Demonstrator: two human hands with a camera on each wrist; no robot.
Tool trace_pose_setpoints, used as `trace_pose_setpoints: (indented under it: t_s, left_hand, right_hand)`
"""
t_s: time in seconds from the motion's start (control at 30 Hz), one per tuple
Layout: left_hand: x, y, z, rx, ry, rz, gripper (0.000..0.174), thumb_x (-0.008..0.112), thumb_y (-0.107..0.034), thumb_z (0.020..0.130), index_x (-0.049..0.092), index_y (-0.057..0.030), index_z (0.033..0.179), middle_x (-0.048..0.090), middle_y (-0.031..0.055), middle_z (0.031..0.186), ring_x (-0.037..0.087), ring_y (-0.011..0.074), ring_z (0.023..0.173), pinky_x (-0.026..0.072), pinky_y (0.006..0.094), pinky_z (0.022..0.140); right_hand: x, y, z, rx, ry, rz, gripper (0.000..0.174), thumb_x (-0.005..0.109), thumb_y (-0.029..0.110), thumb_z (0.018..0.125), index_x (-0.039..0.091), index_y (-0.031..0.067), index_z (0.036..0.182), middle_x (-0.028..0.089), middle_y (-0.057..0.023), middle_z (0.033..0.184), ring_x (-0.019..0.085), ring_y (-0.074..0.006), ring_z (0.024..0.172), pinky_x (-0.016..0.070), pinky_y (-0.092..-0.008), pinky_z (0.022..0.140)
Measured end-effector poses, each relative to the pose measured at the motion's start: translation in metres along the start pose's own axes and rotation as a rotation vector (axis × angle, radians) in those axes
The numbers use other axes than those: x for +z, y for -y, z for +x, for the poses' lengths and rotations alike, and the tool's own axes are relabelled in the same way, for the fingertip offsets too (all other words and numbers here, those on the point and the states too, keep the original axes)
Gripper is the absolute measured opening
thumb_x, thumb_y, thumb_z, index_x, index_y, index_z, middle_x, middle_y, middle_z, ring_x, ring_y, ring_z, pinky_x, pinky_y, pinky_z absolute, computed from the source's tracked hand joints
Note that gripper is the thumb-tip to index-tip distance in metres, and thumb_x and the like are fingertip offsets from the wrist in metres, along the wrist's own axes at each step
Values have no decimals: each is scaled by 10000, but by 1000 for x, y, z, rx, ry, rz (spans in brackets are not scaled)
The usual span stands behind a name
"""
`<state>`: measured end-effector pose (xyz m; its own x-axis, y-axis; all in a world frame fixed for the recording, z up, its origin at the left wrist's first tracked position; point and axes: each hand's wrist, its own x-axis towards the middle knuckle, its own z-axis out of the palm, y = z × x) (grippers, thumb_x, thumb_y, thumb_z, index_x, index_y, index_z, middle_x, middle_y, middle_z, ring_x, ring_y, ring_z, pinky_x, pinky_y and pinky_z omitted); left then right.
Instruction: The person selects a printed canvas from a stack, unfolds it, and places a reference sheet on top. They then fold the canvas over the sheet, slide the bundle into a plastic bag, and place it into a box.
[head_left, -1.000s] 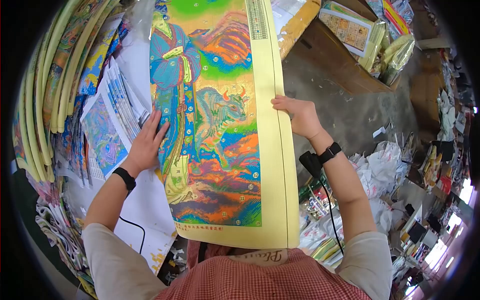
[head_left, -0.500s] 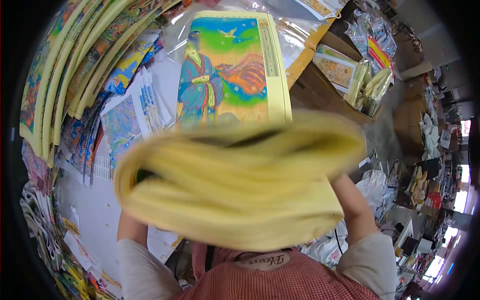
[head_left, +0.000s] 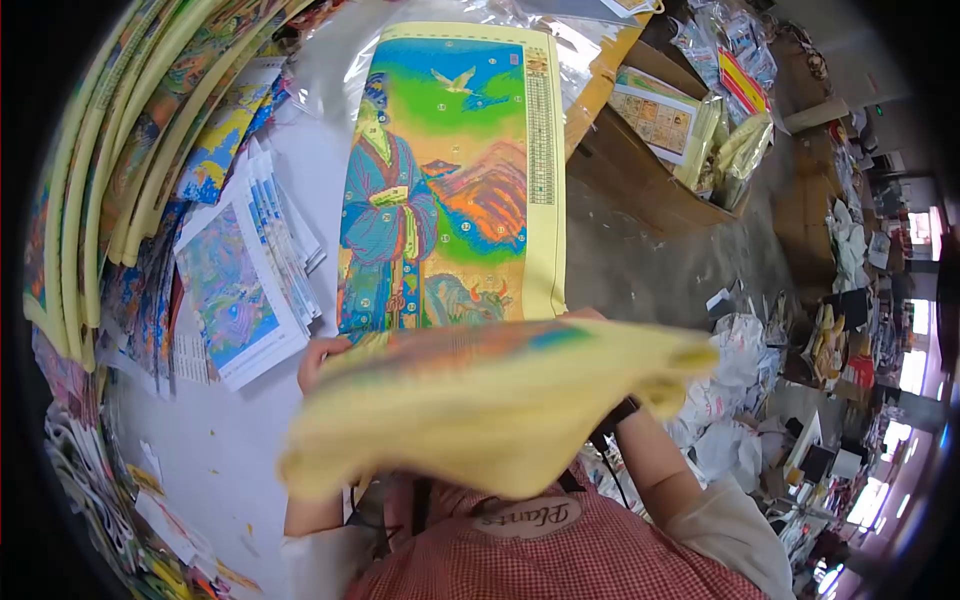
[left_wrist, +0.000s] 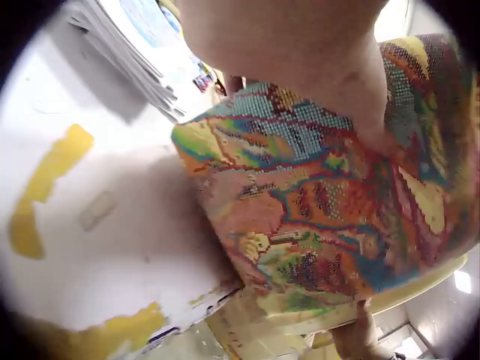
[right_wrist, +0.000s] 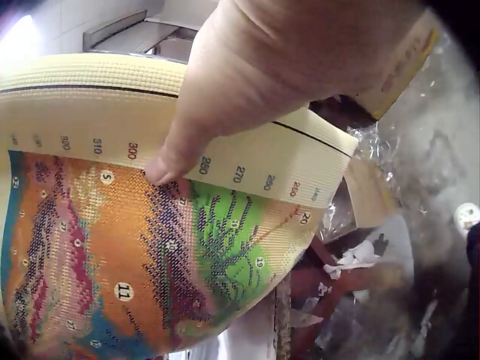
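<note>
A long printed canvas (head_left: 450, 170) with a robed figure and a yellow border lies on the white table (head_left: 210, 440). Its near end (head_left: 480, 400) is lifted and curled over, blurred with motion. My left hand (head_left: 318, 358) holds the left side of that raised end. In the left wrist view the left hand (left_wrist: 367, 135) has its thumb on the patterned face of the canvas (left_wrist: 315, 217). My right hand (right_wrist: 171, 166) pinches the yellow border of the canvas (right_wrist: 112, 262), thumb on top. In the head view the fold hides most of the right hand.
A fanned stack of printed sheets (head_left: 245, 270) lies left of the canvas. Several rolled canvases (head_left: 100, 170) hang along the left side. A cardboard box with packets (head_left: 690, 120) stands at the right, and plastic bags (head_left: 740, 380) litter the floor.
The canvas lay flat under my left palm. Both hands have since lifted its near end and swung it up and over, so it now curls above the table.
</note>
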<state>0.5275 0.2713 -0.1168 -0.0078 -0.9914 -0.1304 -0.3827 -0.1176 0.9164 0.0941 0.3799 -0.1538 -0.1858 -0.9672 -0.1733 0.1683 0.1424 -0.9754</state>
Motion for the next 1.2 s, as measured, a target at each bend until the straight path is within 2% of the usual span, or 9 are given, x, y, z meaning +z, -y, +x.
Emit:
trace_pose_setpoints:
  t_s: [0.07,0.13,0.4,0.5,0.57,0.77,0.93,1.07,1.2]
  left_hand:
    - [15,-59,36,255,43,442,366,707,-254,792,618,3,1037,676,135,939,656,240,851,509,339,742]
    - [29,-113,84,-4,60,274,465,722,-403,763,671,26,936,690,181,909,672,264,853,507,348,745]
    - [66,-141,183,-341,266,718,830,653,-590,751,523,77,1227,591,261,1189,586,369,1092,452,443,907]
    - [103,-99,157,394,-291,784,864,696,-538,725,444,34,1322,360,267,1432,357,437,1308,309,531,1035]
    - [126,-145,112,581,36,751,894,711,-519,713,374,-71,1410,109,232,1546,106,480,1394,130,622,1078]
    - [189,-146,142,499,118,831,896,648,-557,774,261,-187,1492,105,188,1561,44,475,1413,63,643,1084]
    - [178,-151,196,552,157,830,916,689,-546,741,290,-169,1474,161,199,1544,112,447,1409,103,572,1121]
    - [104,-110,197,333,-772,629,824,726,-394,789,361,45,1383,327,238,1458,311,382,1349,263,437,1109]
    - [42,-78,188,95,-220,-304,590,613,-340,881,463,24,1320,515,188,1309,488,308,1220,388,412,1028]
  right_hand:
    - [2,3,29,-247,-85,-496,298,691,209,828,641,-13,1021,664,-82,947,627,-160,831,506,-287,715]
    - [24,33,68,-158,-189,-571,329,734,264,803,688,-27,950,687,-74,864,634,-143,742,506,-282,643]
    - [35,35,134,383,-369,-103,446,743,348,798,686,-67,951,694,-110,814,654,-155,680,508,-295,611]
    - [30,21,136,352,-416,-255,485,727,407,798,697,-58,933,699,-129,800,666,-171,690,511,-309,631]
    - [33,23,135,320,-421,-282,512,716,465,784,710,-27,928,704,-128,796,676,-184,714,510,-314,661]
    - [32,56,176,258,-424,-415,483,725,447,776,702,-4,946,710,-116,824,681,-193,749,512,-324,683]
    - [13,87,253,72,-181,-379,438,779,296,743,651,-22,1015,701,-136,917,680,-196,787,523,-321,718]
    - [40,163,251,-28,-65,-128,370,773,154,740,624,-29,1024,691,-110,942,663,-178,808,525,-301,727]
    - [82,217,197,-409,26,-373,327,762,143,740,621,-11,992,659,-94,865,640,-220,762,516,-324,695]
